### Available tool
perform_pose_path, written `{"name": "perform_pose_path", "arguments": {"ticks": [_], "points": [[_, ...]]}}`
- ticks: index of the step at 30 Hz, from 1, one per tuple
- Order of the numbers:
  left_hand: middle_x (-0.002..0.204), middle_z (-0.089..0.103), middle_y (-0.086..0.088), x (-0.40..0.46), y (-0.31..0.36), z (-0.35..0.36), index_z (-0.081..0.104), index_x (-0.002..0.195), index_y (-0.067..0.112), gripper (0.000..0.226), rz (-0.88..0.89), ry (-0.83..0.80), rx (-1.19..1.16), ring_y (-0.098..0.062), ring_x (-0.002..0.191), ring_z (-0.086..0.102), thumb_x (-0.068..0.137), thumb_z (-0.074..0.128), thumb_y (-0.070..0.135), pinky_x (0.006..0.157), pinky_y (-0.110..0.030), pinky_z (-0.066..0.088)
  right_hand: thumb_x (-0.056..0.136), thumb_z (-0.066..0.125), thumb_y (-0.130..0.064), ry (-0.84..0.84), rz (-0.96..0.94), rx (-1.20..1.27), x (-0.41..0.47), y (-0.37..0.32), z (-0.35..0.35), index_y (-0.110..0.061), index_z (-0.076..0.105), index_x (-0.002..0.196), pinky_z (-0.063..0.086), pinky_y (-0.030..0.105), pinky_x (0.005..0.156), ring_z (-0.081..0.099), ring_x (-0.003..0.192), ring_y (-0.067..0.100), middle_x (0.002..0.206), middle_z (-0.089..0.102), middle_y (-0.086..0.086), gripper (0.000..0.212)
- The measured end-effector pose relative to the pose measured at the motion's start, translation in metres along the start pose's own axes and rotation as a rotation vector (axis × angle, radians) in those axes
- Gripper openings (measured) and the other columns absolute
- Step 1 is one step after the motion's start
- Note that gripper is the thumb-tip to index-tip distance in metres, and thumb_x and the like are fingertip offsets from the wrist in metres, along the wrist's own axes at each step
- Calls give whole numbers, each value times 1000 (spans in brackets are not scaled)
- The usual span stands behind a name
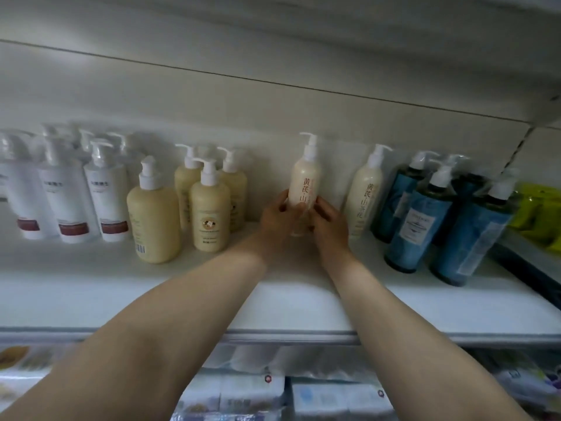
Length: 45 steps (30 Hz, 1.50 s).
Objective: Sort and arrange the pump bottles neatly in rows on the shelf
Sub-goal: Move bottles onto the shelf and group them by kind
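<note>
Fingers of the left hand [277, 214] and the right hand [329, 221] curl round the lower half of a tall cream bottle [304, 180], one hand on each side. It stands upright, far back on the white shelf [303, 299], though its base is hidden, so it may be slightly lifted. A matching cream bottle [365, 192] leans just to its right, then blue bottles [420, 221]. To the left stand yellow bottles [209, 214] and white bottles [106, 192].

Red vertical "黄芪·山" on the held cream bottle [304, 180]; neighbouring bottle [365, 189] alike.
</note>
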<state>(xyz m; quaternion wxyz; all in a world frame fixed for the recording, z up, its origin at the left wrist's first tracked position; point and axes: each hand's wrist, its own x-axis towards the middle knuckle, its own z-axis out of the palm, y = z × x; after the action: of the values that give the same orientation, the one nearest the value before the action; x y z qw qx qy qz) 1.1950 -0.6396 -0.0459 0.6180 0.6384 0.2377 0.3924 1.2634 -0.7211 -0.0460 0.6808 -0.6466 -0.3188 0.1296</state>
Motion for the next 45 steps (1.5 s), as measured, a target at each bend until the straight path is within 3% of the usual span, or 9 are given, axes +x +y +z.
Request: {"name": "perform_pose_path", "arguments": {"ticks": [6, 9, 16, 19, 25, 30, 36, 41, 45], "points": [[102, 67, -4, 10, -16, 0, 60, 131, 13, 38, 73, 42, 62, -9, 82, 66, 94, 65, 10, 66, -12, 53, 96, 63, -11, 64, -15, -49, 4, 6, -1, -25, 68, 126, 51, 30, 99, 65, 104, 10, 116, 71, -5, 34], [103, 68, 0, 12, -21, 2, 60, 131, 13, 38, 103, 55, 89, -1, 84, 64, 94, 66, 16, 69, -8, 49, 93, 65, -17, 273, -48, -156, 7, 5, -9, -18, 69, 127, 49, 32, 100, 65, 109, 16, 120, 71, 0, 34], [114, 71, -12, 7, -25, 1, 63, 127, 11, 66, 15, 105, 52, -23, 103, 70, 75, 78, 48, 93, -41, 56, 83, 76, -15, 646, -75, -186, 17, -4, -30, -8, 56, 125, 46, 41, 96, 50, 117, 29, 129, 51, 13, 47], [113, 72, -12, 8, -32, -1, 63, 128, 13, 89, -8, 121, 26, -25, 103, 70, 57, 75, 65, 93, -46, 57, 81, 79, -18, 627, 2, -203, 19, -1, -36, -11, 48, 136, 46, 47, 101, 45, 126, 32, 139, 46, 13, 64], [111, 73, -6, 9, -32, -1, 64, 128, 17, 84, 12, 95, 35, -22, 101, 71, 58, 77, 61, 90, -48, 58, 73, 80, -27, 514, 84, -125, 32, 9, -43, -20, 45, 143, 50, 50, 100, 57, 122, 32, 138, 56, 9, 78], [112, 73, -7, 9, -34, -2, 64, 128, 13, 85, 40, 89, 50, -21, 101, 71, 58, 77, 59, 91, -47, 57, 77, 79, -22, 500, 124, -59, 34, 16, -45, -20, 45, 144, 49, 34, 93, 61, 121, 28, 138, 59, 8, 75], [112, 73, -4, 8, -33, -3, 63, 129, 16, 89, 37, 115, 121, -18, 101, 70, 54, 74, 62, 91, -43, 57, 81, 79, -21, 506, 187, -54, 35, 20, -50, -16, 50, 142, 51, 34, 91, 64, 118, 31, 135, 64, 9, 67], [112, 72, -5, 1, -23, -1, 63, 127, 12, 68, 24, 117, 152, -19, 99, 69, 67, 83, 39, 92, -43, 56, 81, 80, -22, 479, 173, -91, 34, 21, -50, -18, 52, 139, 54, 46, 97, 63, 118, 31, 134, 64, 9, 65], [112, 72, -9, -3, -21, -1, 63, 124, 12, 57, 12, 132, 143, -23, 102, 69, 73, 84, 28, 92, -46, 56, 81, 80, -20, 403, 140, -105, 30, 20, -49, -15, 54, 138, 51, 35, 95, 62, 120, 29, 133, 64, 8, 63]]}}
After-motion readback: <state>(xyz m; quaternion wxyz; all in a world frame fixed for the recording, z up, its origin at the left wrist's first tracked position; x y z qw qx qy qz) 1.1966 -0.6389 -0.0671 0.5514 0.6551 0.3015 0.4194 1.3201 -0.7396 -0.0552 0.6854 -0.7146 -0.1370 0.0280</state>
